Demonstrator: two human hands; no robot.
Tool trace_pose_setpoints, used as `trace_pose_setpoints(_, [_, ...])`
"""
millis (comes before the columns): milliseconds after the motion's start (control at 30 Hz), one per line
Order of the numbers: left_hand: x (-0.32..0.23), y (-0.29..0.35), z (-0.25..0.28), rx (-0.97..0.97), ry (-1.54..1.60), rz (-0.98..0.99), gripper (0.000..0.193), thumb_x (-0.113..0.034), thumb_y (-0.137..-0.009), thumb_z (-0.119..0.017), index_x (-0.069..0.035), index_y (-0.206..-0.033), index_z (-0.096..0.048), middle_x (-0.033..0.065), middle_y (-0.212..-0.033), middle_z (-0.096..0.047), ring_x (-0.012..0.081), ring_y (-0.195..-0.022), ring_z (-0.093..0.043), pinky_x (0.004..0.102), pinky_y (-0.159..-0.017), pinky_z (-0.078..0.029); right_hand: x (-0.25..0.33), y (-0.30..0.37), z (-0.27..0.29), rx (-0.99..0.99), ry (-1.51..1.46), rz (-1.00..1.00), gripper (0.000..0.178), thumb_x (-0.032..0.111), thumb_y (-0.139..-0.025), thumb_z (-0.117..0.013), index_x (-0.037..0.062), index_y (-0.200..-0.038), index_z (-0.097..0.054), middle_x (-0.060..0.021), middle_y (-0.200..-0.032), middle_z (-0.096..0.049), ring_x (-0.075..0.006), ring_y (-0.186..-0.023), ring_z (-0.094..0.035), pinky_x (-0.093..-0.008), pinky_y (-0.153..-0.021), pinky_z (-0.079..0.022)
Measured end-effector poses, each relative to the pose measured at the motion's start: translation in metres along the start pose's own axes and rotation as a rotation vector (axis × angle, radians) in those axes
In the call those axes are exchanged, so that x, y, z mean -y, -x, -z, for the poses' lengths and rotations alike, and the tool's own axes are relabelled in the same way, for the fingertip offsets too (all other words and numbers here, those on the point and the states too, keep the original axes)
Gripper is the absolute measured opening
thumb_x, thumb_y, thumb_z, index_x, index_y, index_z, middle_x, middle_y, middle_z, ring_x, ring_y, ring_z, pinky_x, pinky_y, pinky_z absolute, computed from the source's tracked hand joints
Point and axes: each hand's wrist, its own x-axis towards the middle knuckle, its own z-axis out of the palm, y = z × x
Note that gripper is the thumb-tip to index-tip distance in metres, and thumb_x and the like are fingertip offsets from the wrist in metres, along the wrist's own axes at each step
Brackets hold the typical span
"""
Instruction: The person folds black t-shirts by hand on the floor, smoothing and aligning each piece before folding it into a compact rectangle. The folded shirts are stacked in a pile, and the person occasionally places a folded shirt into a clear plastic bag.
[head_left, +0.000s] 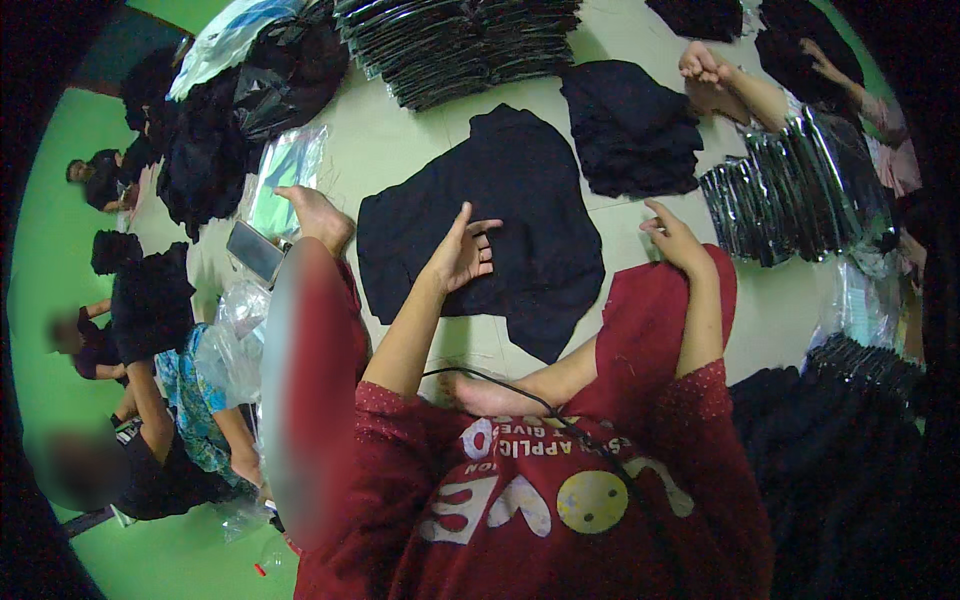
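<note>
A black cloth garment (520, 230) lies spread on the pale tiled floor in front of my crossed legs. My left hand (465, 258) is held over its lower left part, palm turned inward, thumb and fingers apart, with nothing in it. Whether it touches the cloth I cannot tell. Beside my right knee, my right hand (677, 240) hangs off the garment's right side, fingers loosely bent and apart, holding nothing visible. Just beyond it lies a folded stack of black cloth (635, 130).
Black items in clear plastic stand in a large pile (460, 45) ahead and another stack (800, 190) at right. A phone (256, 252) and a flat plastic packet (290, 180) lie by my left foot. A dark cable (500, 381) crosses my lap. Other people sit on both sides.
</note>
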Motion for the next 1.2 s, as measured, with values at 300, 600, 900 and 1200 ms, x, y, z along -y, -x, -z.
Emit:
trace_pose_setpoints(300, [0.102,0.059,-0.035,0.046,-1.071,-0.772,0.018,-0.014,-0.079,-0.063,-0.004,-0.094,-0.066,0.0157,-0.09,-0.065,0.0298,-0.08,-0.063,0.0377,-0.073,-0.05,0.064,0.033,-0.006,0.05,-0.263,0.181,0.051,0.003,-0.089,-0.05,0.0094,-0.138,-0.038,-0.0063,-0.108,-0.062,-0.0107,-0.088,-0.054,-0.023,-0.082,-0.043])
trace_pose_setpoints(600, [0.111,0.06,-0.037,-0.143,-0.891,-0.87,0.019,-0.016,-0.084,-0.062,-0.003,-0.097,-0.066,0.0152,-0.093,-0.064,0.0317,-0.085,-0.062,0.0367,-0.074,-0.049,0.112,0.075,-0.112,0.371,-0.052,0.562,0.058,0.009,-0.083,-0.061,0.0062,-0.137,-0.039,-0.0183,-0.122,-0.054,-0.0326,-0.114,-0.053,-0.0368,-0.098,-0.041])
trace_pose_setpoints(900, [0.03,0.077,0.048,-1.018,-1.489,-0.925,0.023,-0.02,-0.078,-0.064,-0.005,-0.096,-0.061,0.0168,-0.096,-0.059,0.0349,-0.09,-0.06,0.0431,-0.074,-0.05,0.089,0.078,-0.11,0.45,0.055,0.391,0.048,-0.008,-0.078,-0.053,0.0065,-0.123,-0.051,-0.0173,-0.119,-0.057,-0.0345,-0.111,-0.054,-0.0375,-0.094,-0.043])
trace_pose_setpoints(1200, [0.008,0.123,0.157,-0.408,-0.948,-0.567,0.047,0.003,-0.081,-0.056,-0.013,-0.124,-0.051,0.0015,-0.074,-0.045,0.0099,-0.068,-0.047,0.024,-0.064,-0.043,0.079,0.091,-0.114,0.415,0.109,0.335,0.051,-0.01,-0.074,-0.052,0.0067,-0.122,-0.052,-0.0178,-0.119,-0.057,-0.0349,-0.11,-0.054,-0.0386,-0.093,-0.044])
